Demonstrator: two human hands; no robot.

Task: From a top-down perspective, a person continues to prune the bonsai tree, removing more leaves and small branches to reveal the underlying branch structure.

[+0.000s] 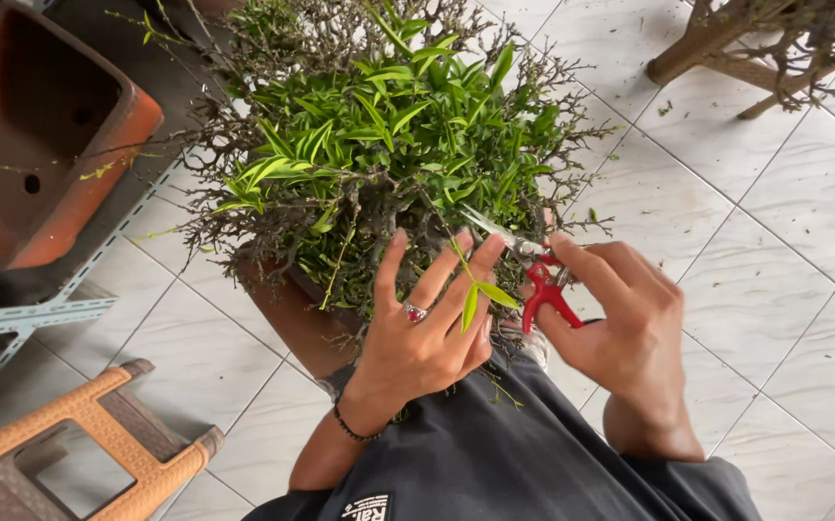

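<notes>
In the head view, a pair of small pruning scissors with red handles and thin steel blades (533, 262) is held in the right hand (620, 323), whose fingers are closed round the handles. The long axis of the scissors runs from the handles at lower right up to the blade tips at upper left, pointed into the foliage; the blades are parted a little. A slim green leafy sprig (475, 285) is pinched between the fingers of the left hand (427, 328), on which a red-stoned ring and a dark beaded wristband are worn. The sprig stands roughly upright just left of the scissors. Both hands are placed at the near edge of a dense bonsai shrub with glossy narrow green leaves and bare grey twigs (379, 135), rooted in a brown clay pot (292, 318). An empty rectangular terracotta planter (41, 145) is seen at upper left, a woven orange plastic stool (99, 444) at lower left, on pale glazed floor tiles (784, 222).
</notes>
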